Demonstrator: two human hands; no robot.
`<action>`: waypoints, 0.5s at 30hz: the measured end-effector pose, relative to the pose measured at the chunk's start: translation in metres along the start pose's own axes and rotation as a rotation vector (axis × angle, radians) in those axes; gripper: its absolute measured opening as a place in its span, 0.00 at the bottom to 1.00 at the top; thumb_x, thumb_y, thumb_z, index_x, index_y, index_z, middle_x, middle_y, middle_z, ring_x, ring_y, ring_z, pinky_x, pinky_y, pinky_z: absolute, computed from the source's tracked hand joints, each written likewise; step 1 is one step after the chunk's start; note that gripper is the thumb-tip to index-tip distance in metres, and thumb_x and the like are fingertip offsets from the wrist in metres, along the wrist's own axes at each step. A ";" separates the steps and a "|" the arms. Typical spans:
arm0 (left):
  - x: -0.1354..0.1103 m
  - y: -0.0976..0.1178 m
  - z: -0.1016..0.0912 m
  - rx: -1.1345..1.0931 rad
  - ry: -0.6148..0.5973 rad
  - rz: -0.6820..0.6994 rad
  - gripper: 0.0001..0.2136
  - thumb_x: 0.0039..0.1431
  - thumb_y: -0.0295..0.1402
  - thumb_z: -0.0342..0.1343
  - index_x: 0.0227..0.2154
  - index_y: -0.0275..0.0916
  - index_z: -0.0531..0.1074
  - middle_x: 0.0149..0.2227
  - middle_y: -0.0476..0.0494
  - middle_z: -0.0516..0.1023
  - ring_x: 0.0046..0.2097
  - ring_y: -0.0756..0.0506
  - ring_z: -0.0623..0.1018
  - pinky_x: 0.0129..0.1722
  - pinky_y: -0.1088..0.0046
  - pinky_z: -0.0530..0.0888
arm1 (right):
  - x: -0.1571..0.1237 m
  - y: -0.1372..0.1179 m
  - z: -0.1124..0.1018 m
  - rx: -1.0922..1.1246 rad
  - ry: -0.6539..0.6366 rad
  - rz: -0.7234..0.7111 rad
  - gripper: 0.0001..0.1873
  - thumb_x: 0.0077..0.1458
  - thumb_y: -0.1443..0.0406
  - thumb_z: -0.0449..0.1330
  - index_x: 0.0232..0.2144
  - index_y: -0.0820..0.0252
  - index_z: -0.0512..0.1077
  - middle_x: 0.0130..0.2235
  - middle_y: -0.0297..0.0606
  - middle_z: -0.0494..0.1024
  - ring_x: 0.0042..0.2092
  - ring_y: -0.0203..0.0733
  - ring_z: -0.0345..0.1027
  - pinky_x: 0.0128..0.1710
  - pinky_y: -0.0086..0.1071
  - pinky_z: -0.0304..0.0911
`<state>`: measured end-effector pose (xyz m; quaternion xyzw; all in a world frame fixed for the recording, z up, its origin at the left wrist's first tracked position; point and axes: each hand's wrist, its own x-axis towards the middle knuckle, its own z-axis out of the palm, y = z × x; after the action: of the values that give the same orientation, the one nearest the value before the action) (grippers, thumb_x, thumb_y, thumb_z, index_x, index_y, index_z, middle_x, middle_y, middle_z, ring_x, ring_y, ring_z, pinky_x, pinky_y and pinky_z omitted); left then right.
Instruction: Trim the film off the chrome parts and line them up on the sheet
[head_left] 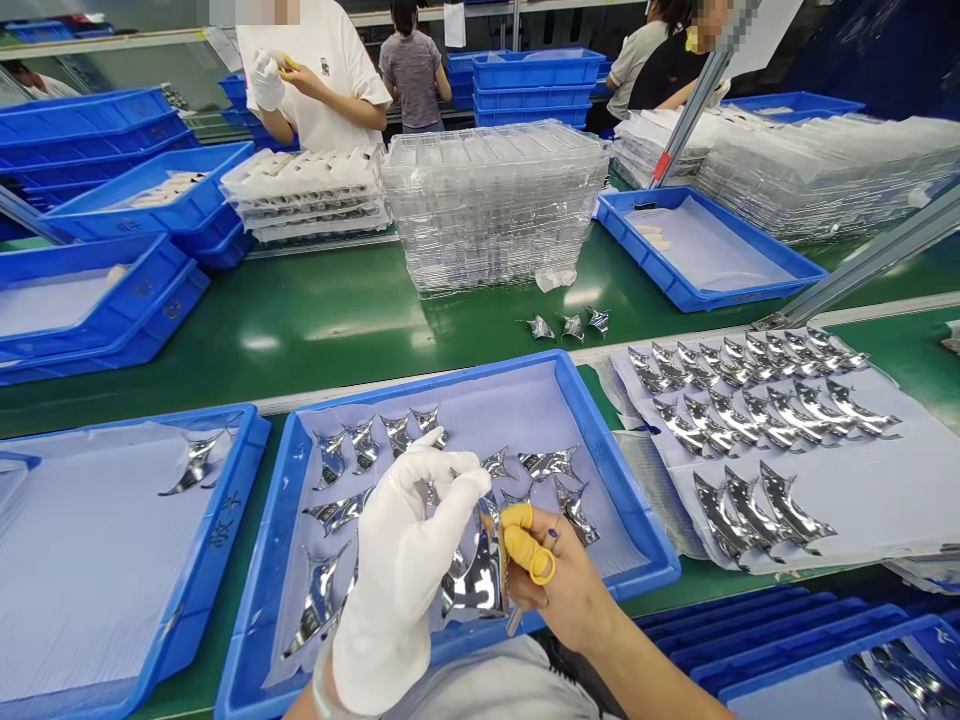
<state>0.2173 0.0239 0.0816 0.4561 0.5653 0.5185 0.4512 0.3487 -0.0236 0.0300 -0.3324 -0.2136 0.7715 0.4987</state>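
Blue tray [622,480] beneath; gloved left hand [397,580] pinches a mirror-bright curved piece [480,575]; right hand [570,590] holds a yellow-ringed tool [543,567].

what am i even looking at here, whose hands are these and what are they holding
This is one picture from a camera on a person's head, looking down at their own hands. The left hand wears a white glove and pinches a shiny silver piece. The right hand is bare apart from yellow finger covers, and it holds a small tool with a yellow ring, probably scissors, by that piece. Below them, a blue tray lined with a pale sheet holds more silver pieces. Rows of them lie on a sheet to the right. Across the green bench, a co-worker stands behind a stack of clear trays.
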 end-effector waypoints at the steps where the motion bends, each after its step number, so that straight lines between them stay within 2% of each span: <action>1: 0.001 0.002 0.000 0.014 -0.023 0.011 0.07 0.53 0.35 0.70 0.31 0.42 0.78 0.36 0.47 0.83 0.40 0.42 0.81 0.61 0.51 0.69 | 0.000 0.001 0.000 -0.003 -0.001 -0.022 0.28 0.50 0.44 0.74 0.26 0.58 0.68 0.13 0.17 0.54 0.16 0.24 0.37 0.17 0.24 0.35; 6: 0.007 0.006 -0.007 0.046 -0.142 -0.062 0.10 0.53 0.39 0.70 0.35 0.41 0.79 0.39 0.43 0.84 0.42 0.41 0.81 0.59 0.55 0.71 | -0.003 -0.002 0.001 -0.038 0.024 -0.097 0.28 0.50 0.44 0.74 0.25 0.56 0.66 0.14 0.17 0.52 0.17 0.24 0.36 0.17 0.26 0.35; 12: 0.011 -0.006 -0.009 -0.039 -0.184 -0.162 0.11 0.56 0.41 0.70 0.38 0.42 0.80 0.43 0.44 0.84 0.44 0.45 0.81 0.44 0.71 0.77 | -0.006 -0.008 0.004 -0.039 0.015 -0.136 0.26 0.50 0.48 0.75 0.24 0.57 0.66 0.17 0.19 0.52 0.19 0.25 0.37 0.18 0.26 0.37; 15: 0.011 -0.006 -0.005 -0.051 -0.206 -0.187 0.11 0.58 0.43 0.68 0.37 0.42 0.80 0.41 0.44 0.84 0.42 0.45 0.82 0.43 0.70 0.79 | -0.008 -0.009 0.006 -0.049 0.036 -0.142 0.26 0.49 0.47 0.75 0.24 0.58 0.68 0.17 0.20 0.55 0.19 0.26 0.40 0.18 0.26 0.39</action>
<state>0.2102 0.0332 0.0752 0.4405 0.5426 0.4391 0.5646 0.3520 -0.0269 0.0419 -0.3426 -0.2465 0.7224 0.5477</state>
